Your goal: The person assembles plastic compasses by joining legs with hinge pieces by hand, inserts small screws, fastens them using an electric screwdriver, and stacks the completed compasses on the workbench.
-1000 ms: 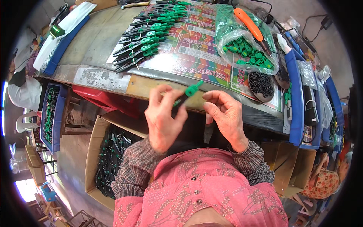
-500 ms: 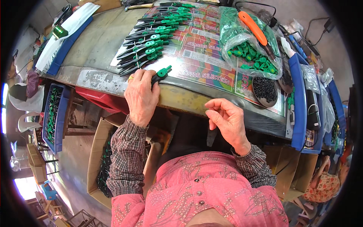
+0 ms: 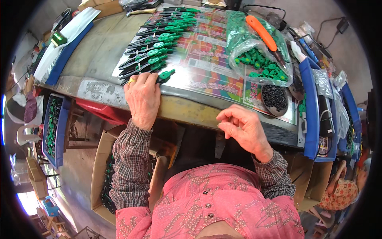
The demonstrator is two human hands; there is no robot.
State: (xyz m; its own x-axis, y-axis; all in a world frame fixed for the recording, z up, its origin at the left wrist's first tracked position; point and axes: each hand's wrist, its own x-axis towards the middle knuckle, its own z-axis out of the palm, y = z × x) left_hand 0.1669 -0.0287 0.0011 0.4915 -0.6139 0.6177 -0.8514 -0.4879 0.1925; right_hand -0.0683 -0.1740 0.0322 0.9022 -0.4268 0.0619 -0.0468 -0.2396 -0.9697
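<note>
At the near end of a row of black-and-green plastic pieces (image 3: 159, 44), my left hand (image 3: 142, 101) is closed over a piece of the same kind (image 3: 166, 75). Its green end sticks out beside my fingers, while they hide most of its black part. The row runs away from me across the table, each piece with its black pointed end to the left and its green end to the right. My right hand (image 3: 244, 129) hovers in front of the table's edge, fingers loosely curled and thumb apart, with nothing visible in it.
On the right lie a plastic bag (image 3: 238, 38) of green parts, an orange-handled tool (image 3: 260, 32) and a bowl (image 3: 266, 104) of small black pins. Blue trays (image 3: 312, 119) stand beyond them. An open cardboard box (image 3: 98, 175) sits below my left forearm.
My left hand has moved slightly left with the piece, bringing it in against the near end of the row. My right hand stays raised, shifted a little down and right.
</note>
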